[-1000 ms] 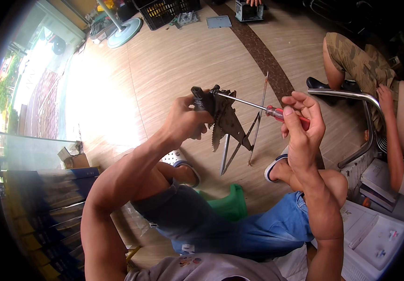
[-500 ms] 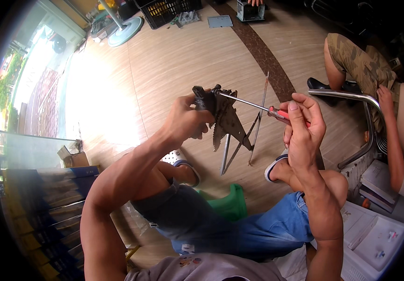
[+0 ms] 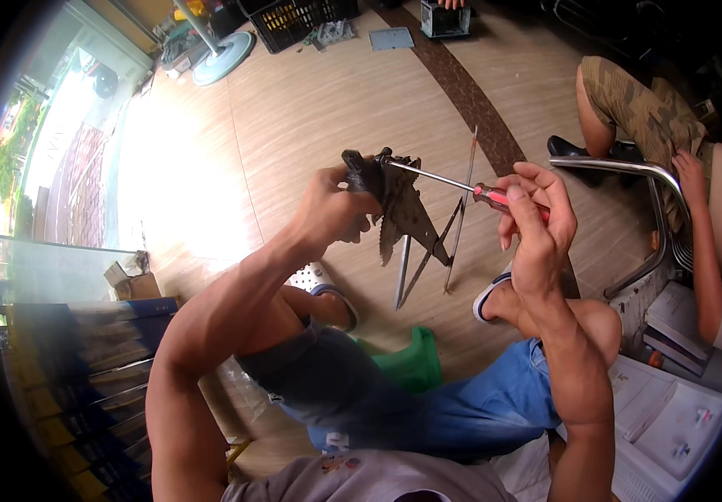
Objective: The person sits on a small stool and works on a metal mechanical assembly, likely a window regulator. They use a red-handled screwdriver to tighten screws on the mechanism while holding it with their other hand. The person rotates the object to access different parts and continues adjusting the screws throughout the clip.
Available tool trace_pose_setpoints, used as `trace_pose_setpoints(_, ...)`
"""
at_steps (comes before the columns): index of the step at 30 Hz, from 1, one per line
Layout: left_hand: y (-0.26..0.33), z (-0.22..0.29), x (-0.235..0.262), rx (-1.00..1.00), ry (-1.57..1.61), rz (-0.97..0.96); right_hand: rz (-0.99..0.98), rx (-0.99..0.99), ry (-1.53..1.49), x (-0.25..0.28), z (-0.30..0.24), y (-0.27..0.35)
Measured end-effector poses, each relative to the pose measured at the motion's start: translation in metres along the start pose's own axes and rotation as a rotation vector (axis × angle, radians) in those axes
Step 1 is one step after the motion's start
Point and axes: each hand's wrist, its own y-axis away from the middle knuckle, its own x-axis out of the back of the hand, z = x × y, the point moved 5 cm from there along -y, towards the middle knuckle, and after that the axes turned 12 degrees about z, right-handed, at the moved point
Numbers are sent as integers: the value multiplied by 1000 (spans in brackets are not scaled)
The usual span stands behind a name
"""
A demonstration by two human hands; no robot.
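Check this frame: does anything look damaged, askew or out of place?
Nothing is spilled. The dark metal mechanism in the left hand looks worn and grimy, with thin rods hanging loose and splayed at different angles. The right hand holds a red-handled screwdriver, its tip at the mechanism's top.

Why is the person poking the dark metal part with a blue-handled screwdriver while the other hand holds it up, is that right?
Not quite: the screwdriver has a red handle, not blue, as the head view shows. The rest holds: the right hand grips it with the tip at the dark metal part, which the left hand holds up above the floor.
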Motion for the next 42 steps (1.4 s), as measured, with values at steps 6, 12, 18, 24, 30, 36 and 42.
trace_pose_setpoints(6, -14, 10, 0, -33, -27, -27, -15, -187, 43, 0, 10, -9)
trace_pose_setpoints(12, -22, 7, -6, -45, 25, -58, 21, -100, -25, -2, 18, -9)
trace_pose_setpoints(18, -18, 2, -5, -14, 27, -22, -6, -214, -28, 0, 11, -13)
trace_pose_setpoints(24, -11, 8, -2, 13, -4, -13, 32, -53, 0, -7, 18, -15)
trace_pose_setpoints(30, -13, -5, -4, 18, 62, 32, -7, -215, 34, -4, 13, -17)
trace_pose_setpoints(36, -13, -1, 5, -21, 36, 9, -115, -110, 63, -11, 38, -36)
trace_pose_setpoints(42, -25, 3, -1, -33, 20, 14, -234, -193, 235, -19, 15, -46)
